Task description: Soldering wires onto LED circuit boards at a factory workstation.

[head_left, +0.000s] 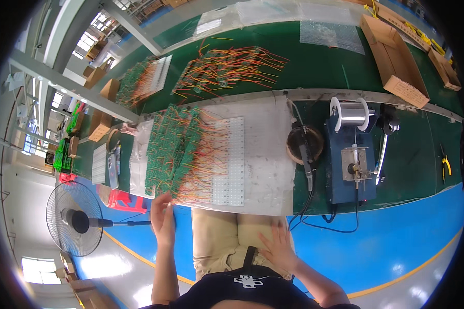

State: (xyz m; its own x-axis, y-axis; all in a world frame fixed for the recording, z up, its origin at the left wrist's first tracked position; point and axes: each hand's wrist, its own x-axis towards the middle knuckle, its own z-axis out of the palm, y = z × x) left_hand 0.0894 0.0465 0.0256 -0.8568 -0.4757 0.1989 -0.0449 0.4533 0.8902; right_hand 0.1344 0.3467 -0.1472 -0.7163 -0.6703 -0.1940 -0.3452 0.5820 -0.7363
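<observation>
My left hand (163,220) is at the table's front edge, its fingers stretched toward the near end of a pile of green circuit boards (171,147). The fingertips reach the lowest boards; whether they touch them I cannot tell. Red and yellow wires (206,165) run right from the boards to a white perforated panel (235,159), which lies on a pale sheet (268,154). Away from the table, my right hand (279,247) rests on my thigh, fingers spread and holding nothing.
Right of the sheet stand a round soldering-iron holder (293,144) and a blue machine with a solder wire spool (351,114). Yellow-handled pliers (446,166) lie far right. More wired boards (227,69) and a cardboard box (397,64) sit behind. A fan (75,219) stands left.
</observation>
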